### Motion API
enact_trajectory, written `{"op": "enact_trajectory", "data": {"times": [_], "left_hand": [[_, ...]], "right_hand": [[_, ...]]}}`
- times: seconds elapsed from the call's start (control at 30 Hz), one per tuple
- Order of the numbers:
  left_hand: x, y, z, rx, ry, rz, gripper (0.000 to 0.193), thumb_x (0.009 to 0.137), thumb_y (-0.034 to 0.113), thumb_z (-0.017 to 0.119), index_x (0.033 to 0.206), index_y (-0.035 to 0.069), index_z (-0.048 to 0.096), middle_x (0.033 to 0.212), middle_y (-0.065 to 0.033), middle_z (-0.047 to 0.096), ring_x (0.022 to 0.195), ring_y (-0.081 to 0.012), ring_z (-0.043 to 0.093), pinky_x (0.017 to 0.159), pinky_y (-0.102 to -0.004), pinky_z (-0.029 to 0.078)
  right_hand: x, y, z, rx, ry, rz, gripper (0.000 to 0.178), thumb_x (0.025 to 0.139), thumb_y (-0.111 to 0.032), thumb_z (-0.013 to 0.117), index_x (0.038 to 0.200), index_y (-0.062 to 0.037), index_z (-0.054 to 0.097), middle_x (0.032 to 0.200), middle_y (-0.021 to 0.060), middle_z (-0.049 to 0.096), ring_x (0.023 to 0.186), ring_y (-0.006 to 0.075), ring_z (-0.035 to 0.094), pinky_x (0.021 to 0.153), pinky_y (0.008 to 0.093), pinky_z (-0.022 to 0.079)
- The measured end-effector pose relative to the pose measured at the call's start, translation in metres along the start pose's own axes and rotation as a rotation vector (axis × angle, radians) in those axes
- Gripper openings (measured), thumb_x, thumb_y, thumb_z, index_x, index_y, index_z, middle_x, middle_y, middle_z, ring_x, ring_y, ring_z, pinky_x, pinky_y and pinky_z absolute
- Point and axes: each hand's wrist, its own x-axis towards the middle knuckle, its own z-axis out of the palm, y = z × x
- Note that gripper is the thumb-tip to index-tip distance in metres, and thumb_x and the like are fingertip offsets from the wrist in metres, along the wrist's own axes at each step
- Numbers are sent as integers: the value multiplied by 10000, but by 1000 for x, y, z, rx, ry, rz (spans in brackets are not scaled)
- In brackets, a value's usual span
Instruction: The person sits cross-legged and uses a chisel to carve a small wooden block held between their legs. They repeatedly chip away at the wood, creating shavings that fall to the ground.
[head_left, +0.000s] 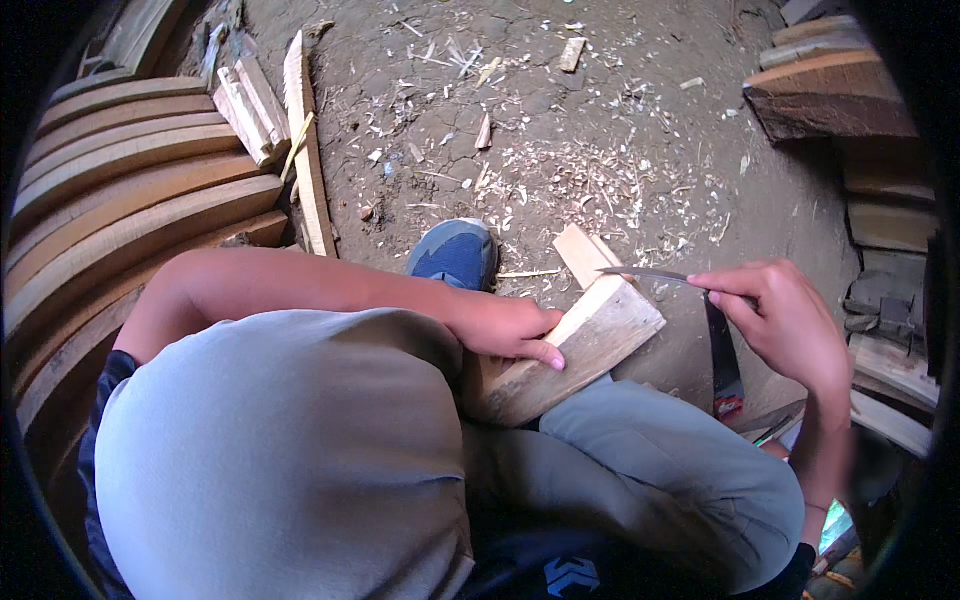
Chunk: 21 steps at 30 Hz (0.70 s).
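Note:
My left hand (515,328) is closed over a thick wooden block (590,345), its thumb lying across the side. This block slants over my lap near my right thigh. At its far end, a smaller pale wood piece (578,252) sticks out; I cannot tell whether the two are joined. My right hand (775,310) pinches a thin, pointed metal blade (645,272), whose tip reaches over the block's far end. Its handle is hidden by the hand. Below that hand is a dark flat strip (720,350) with a red end; whether it belongs to the blade is unclear.
Long wood boards (140,170) are stacked along the left, beside a narrow upright plank (308,150) and short offcuts (250,110). More timber (835,95) is piled at the right. Shavings (600,180) litter the dirt floor ahead of my blue shoe (455,252).

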Motion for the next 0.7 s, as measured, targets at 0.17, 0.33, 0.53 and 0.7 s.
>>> {"op": "enact_trajectory", "data": {"times": [0.17,0.33,0.53,0.7], "left_hand": [[-6,-2,5,-46,-4,-60,675,1057,564,506,1338,-48,466,1031,-312,684,987,-443,701,873,-512,540],[0,-4,0,-14,6,14,687,1047,586,513,1310,-48,484,1003,-319,686,961,-442,703,860,-511,540],[-13,2,0,40,93,19,663,1055,555,524,1300,-60,497,1011,-331,680,970,-459,693,879,-507,533],[-2,-6,0,13,41,10,660,1050,542,542,1307,-64,501,1039,-327,687,992,-454,691,897,-499,533]], "right_hand": [[11,-23,-16,-144,-125,69,299,905,-104,619,1157,-103,779,927,253,707,866,425,699,813,468,560],[17,-32,-26,-212,-157,55,301,897,-96,621,1154,-97,776,938,254,708,888,428,697,828,485,551],[22,-36,-20,-168,-148,63,278,927,-102,622,1162,-86,770,992,251,718,928,422,704,847,463,553],[24,-21,-14,-40,-46,34,272,960,-130,631,1197,-92,759,1066,219,742,970,387,725,866,428,554]]}}
